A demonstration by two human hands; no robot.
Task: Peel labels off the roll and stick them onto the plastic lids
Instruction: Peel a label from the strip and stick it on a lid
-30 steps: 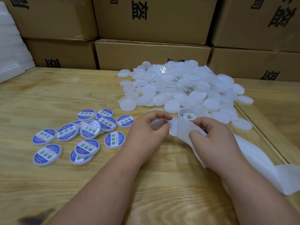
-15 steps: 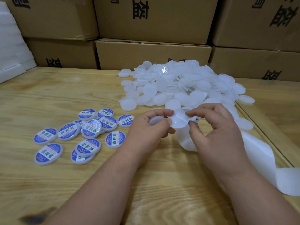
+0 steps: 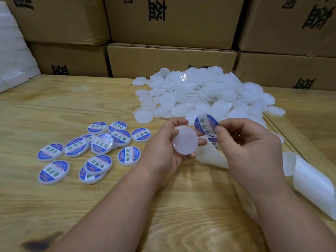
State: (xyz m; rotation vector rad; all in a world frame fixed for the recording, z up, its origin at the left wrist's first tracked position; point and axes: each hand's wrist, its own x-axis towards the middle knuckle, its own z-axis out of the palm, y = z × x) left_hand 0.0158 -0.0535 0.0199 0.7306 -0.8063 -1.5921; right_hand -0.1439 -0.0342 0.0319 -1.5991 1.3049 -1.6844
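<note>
The left hand (image 3: 164, 151) holds a bare white lid (image 3: 185, 140) above the middle of the counter (image 3: 54, 106), its grip curled around the lid's rim with the thumb on the upper edge and the fingertips under the right side. The lid's flat face is turned up toward the camera.

The right hand (image 3: 254, 148) pinches a round blue-and-white label (image 3: 205, 125) between thumb and forefinger, holding it just above and to the right of the lid. The label curls slightly and does not touch the lid. Below this hand the white backing strip (image 3: 309, 179) trails off toward the counter's right edge, looping once before it reaches the picture's edge. Part of another label shows on the strip just under the right thumb.

A pile of bare lids (image 3: 209, 95) lies toward the far edge of the counter, right of centre, spilling toward the hands. On the left half of the counter lie the labelled lids (image 3: 101, 142), scattered in a loose cluster, some overlapping one another.

Cardboard boxes (image 3: 171, 60) printed with black characters are stacked along the far edge. White foam sheets (image 3: 12, 57) stand at the far left corner. A dark scorch mark (image 3: 40, 242) sits near the counter's front edge, at the left.
</note>
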